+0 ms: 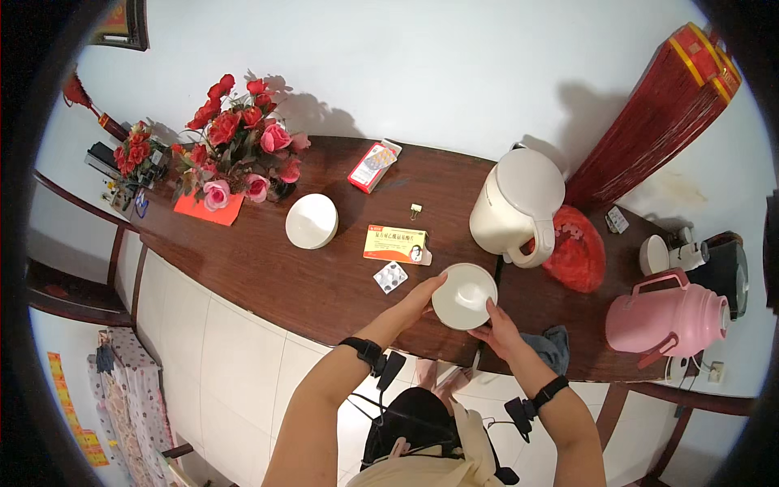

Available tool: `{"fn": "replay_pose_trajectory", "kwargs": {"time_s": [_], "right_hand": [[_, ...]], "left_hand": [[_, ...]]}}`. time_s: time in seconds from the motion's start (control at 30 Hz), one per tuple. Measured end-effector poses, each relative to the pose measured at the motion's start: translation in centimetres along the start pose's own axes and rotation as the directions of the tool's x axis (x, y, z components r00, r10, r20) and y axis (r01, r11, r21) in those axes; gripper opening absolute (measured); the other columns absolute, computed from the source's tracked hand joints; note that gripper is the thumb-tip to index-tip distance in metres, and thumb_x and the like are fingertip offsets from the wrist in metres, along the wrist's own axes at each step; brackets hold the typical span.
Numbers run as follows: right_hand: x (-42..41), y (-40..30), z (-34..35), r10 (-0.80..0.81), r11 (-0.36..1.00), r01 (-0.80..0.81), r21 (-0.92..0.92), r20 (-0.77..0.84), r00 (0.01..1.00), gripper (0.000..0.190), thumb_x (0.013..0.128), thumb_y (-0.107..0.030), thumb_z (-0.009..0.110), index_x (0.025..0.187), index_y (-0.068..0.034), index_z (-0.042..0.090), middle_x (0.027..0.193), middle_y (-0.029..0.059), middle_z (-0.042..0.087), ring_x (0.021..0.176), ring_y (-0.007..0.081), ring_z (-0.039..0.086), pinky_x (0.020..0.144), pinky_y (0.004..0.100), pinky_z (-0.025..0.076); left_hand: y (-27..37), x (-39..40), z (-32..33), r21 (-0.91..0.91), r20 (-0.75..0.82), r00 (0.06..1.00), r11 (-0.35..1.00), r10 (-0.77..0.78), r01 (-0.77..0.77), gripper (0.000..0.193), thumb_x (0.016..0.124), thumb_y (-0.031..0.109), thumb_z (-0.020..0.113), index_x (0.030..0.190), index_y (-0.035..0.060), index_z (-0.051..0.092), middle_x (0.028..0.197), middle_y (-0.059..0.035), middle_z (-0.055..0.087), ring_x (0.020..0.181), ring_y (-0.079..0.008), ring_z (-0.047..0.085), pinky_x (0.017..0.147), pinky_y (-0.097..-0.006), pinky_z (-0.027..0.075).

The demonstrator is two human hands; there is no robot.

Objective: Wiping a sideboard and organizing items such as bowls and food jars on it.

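Both my hands grip a white bowl [461, 307] near the front edge of the dark wooden table. My left hand [424, 296] has it by the left rim, and my right hand [500, 327] holds its lower right side. No contents show inside it. Just left of the bowl lie a silver blister pack [390, 277] and a yellow and orange medicine box [395, 245] with an open end flap. A second white bowl [311, 221] stands farther left. Behind the medicine box sits a small binder clip [415, 210].
A cream electric kettle [511, 201] stands behind my right hand, beside a red plastic bag [575, 252]. To the right are a pink thermos flask [663, 316] and a grey cloth [551, 350]. A red-white medicine box [368, 173] and artificial flowers [234, 134] stand toward the wall.
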State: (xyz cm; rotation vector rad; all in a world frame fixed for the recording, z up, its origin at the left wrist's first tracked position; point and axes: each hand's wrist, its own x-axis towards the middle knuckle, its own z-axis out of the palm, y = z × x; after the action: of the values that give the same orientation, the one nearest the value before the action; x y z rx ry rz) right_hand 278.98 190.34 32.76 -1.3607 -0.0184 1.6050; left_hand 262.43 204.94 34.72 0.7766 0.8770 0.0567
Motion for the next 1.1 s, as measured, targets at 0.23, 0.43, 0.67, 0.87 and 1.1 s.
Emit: {"fn": "replay_pose_trajectory", "kwargs": {"time_s": [0.23,0.43,0.67,0.87,1.1], "right_hand": [[-1.2,0.2,-0.6,0.018,0.999,-0.014,0.050,-0.075,0.997,0.051,0.093,-0.041,0.047,0.132,-0.010,0.036,0.123,0.0081,0.048,0.106,0.0221,0.053,0.087,0.0363,0.046],[-7.3,2.7,-6.6,-0.809,-0.022,0.220,-0.975,0.147,0.570,0.051,0.085,-0.034,0.058,0.127,-0.008,0.047,0.127,0.0179,0.043,0.124,0.0342,0.036,0.104,0.0467,0.027],[-11.7,6.3,-14.1,-0.819,-0.126,-0.125,-0.984,0.032,0.573,0.054,0.079,-0.030,0.062,0.130,-0.019,0.046,0.142,0.0113,0.028,0.132,0.0318,0.025,0.106,0.0565,0.019],[-9.7,5.3,-18.4,-0.816,-0.220,-0.067,-0.973,0.146,0.559,0.053,0.077,-0.014,0.060,0.129,-0.017,0.047,0.138,0.0078,0.037,0.127,0.0274,0.035,0.107,0.0478,0.025],[-8.0,-1.5,-22.1,-0.851,0.299,0.179,-0.937,-0.177,0.495,0.048,0.079,-0.010,0.056,0.127,-0.009,0.047,0.133,0.0140,0.041,0.123,0.0340,0.037,0.105,0.0468,0.028]], "left_hand": [[-4.3,2.6,-2.2,0.031,-0.201,0.957,0.977,0.211,-0.210,0.049,0.091,0.047,0.044,0.123,0.0106,0.050,0.116,-0.0044,0.054,0.105,-0.0159,0.049,0.092,-0.0341,0.038],[-6.9,-4.7,2.6,0.309,-0.301,0.795,0.842,0.527,-0.442,0.024,0.094,0.017,0.048,0.112,0.0036,0.054,0.084,-0.0006,0.054,0.070,-0.0063,0.046,0.062,-0.0214,0.040],[-13.8,-7.5,7.2,0.548,-0.012,0.918,0.771,0.395,-0.325,0.022,0.093,0.011,0.048,0.113,0.0057,0.054,0.086,-0.0030,0.056,0.074,-0.0100,0.052,0.066,-0.0221,0.042],[-16.1,-3.9,12.8,0.736,0.163,0.805,0.473,0.571,-0.485,0.024,0.087,0.001,0.052,0.111,0.0042,0.056,0.102,-0.0106,0.058,0.093,-0.0215,0.057,0.078,-0.0319,0.047],[-15.1,3.6,19.0,0.945,0.273,0.592,-0.097,0.759,-0.311,0.040,0.087,0.012,0.052,0.125,0.0024,0.045,0.133,-0.0188,0.039,0.125,-0.0383,0.034,0.104,-0.0482,0.027]]}}
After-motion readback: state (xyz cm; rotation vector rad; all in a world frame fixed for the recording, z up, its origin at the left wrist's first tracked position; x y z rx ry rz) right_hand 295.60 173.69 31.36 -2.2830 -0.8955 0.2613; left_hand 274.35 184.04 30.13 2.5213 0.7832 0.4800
